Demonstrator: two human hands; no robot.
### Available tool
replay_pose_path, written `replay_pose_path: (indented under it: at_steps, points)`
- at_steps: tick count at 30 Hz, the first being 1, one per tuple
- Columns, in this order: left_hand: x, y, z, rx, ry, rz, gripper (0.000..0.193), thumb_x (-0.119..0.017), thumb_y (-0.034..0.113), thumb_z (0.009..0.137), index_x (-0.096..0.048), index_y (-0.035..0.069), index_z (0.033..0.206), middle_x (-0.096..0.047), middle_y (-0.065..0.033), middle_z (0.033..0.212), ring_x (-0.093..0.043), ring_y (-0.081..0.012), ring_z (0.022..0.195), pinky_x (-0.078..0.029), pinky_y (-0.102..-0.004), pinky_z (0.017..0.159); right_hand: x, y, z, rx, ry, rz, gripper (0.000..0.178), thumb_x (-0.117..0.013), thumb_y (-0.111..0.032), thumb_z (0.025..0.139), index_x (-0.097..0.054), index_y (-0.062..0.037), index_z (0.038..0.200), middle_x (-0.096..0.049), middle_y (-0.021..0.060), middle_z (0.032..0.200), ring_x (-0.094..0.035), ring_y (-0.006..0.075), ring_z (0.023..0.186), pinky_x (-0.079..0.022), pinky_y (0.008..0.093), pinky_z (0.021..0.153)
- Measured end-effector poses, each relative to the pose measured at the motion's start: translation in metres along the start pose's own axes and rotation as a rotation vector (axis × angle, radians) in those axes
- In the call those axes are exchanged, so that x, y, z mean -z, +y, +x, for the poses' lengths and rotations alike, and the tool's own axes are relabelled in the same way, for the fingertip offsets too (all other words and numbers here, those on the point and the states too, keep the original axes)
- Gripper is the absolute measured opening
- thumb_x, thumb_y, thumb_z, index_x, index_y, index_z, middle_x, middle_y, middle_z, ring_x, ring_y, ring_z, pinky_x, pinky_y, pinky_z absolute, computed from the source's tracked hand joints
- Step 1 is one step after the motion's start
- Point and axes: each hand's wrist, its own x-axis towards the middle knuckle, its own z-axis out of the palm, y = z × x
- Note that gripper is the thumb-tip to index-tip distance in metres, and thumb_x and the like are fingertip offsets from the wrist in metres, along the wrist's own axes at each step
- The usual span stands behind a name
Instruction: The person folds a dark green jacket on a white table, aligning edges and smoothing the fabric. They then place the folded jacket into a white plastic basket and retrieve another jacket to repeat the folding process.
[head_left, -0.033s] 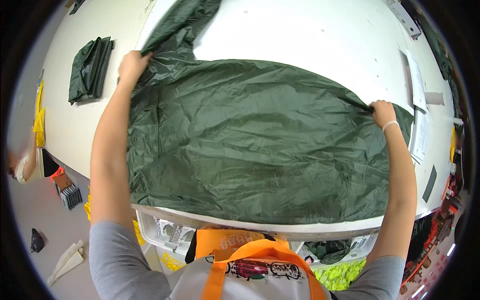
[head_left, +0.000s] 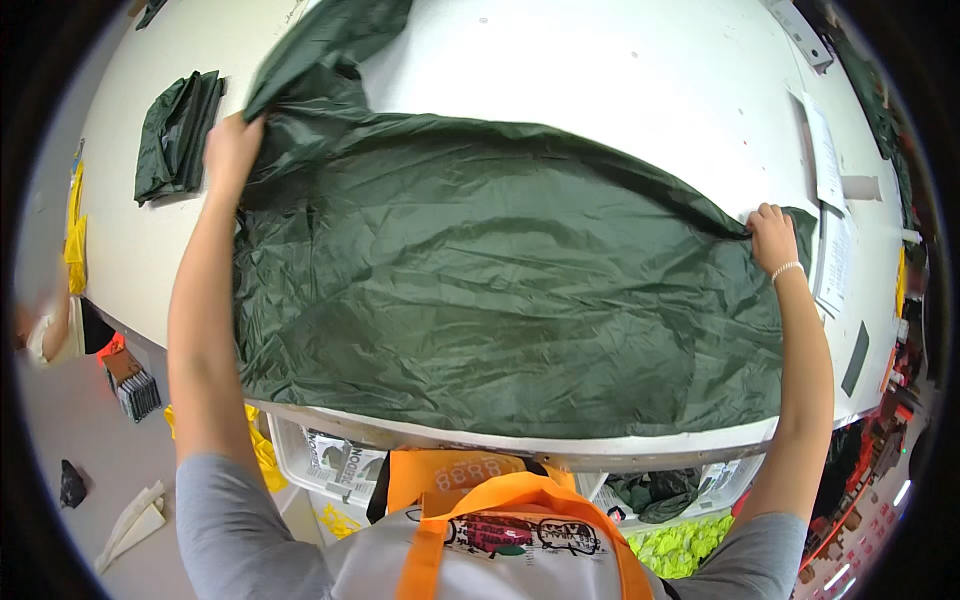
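Observation:
A wide piece of dark green waterproof fabric point(head_left: 500, 280) lies spread and wrinkled over the white table point(head_left: 600, 70). A narrower, sleeve-like part of it runs up and away at the far left. My left hand point(head_left: 234, 150) is closed on the fabric's upper left, where that part bunches up. At the upper right edge, the fingers of my right hand point(head_left: 772, 238) pinch the same fabric, and a small corner sticks out past them. A pale bracelet point(head_left: 788, 268) circles my right wrist. My left fingertips are partly hidden by the folds.
A folded dark green bundle point(head_left: 180, 135) lies left of my left hand. Paper sheets point(head_left: 832, 255) and a dark strip point(head_left: 856, 358) lie along the right side. Below the front edge are white bins point(head_left: 292, 455) and bright yellow-green material point(head_left: 680, 548). Another person point(head_left: 60, 325) is at far left.
My left hand has shifted left, drawing the fabric's left side and sleeve-like part with it. My right hand has moved only slightly and keeps its hold.

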Motion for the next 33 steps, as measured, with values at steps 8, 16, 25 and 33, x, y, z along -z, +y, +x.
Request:
replay_pose_path:
  at_steps: [8,16,25,33]
  points:
    - [0.06,-0.183,-0.188,-0.337,0.46,-0.418,0.014,-0.054,0.003,0.084,-0.063,-0.004,0.089,-0.065,-0.0182,0.076,-0.062,-0.0315,0.069,-0.046,-0.0375,0.063,-0.011,0.046,-0.191,-0.06,-0.007,0.021,0.035,-0.055,0.007,0.066,-0.05,-0.0052,0.098,-0.058,0.0113,0.097,-0.054,0.0288,0.102,-0.039,0.04,0.093]
    - [0.044,-0.19,-0.191,-0.057,0.342,-0.452,0.019,-0.052,0.009,0.088,-0.06,-0.006,0.096,-0.064,-0.0218,0.084,-0.061,-0.0344,0.077,-0.046,-0.037,0.07,0.007,-0.052,-0.056,-0.102,0.436,-0.135,0.069,-0.05,0.007,0.079,-0.034,-0.0177,0.141,-0.039,0.008,0.143,-0.033,0.0239,0.135,-0.024,0.0425,0.112]
    - [0.043,-0.215,-0.197,-0.143,0.338,-0.387,0.023,-0.049,0.007,0.085,-0.059,-0.005,0.102,-0.062,-0.0229,0.097,-0.057,-0.0403,0.093,-0.043,-0.0415,0.082,0.022,-0.018,-0.033,0.152,0.164,-0.116,0.014,-0.06,-0.007,0.074,-0.067,-0.0099,0.087,-0.061,0.0084,0.09,-0.055,0.026,0.095,-0.042,0.0391,0.09]
    - [0.036,-0.241,-0.362,-0.231,0.154,-0.371,0.034,-0.055,0.012,0.085,-0.055,-0.005,0.114,-0.057,-0.0218,0.113,-0.052,-0.0379,0.105,-0.039,-0.0407,0.092,0.019,-0.011,-0.268,0.155,0.45,0.045,0.049,-0.057,0.001,0.067,-0.061,-0.0084,0.116,-0.048,0.0072,0.073,-0.052,0.025,0.069,-0.044,0.0361,0.066]
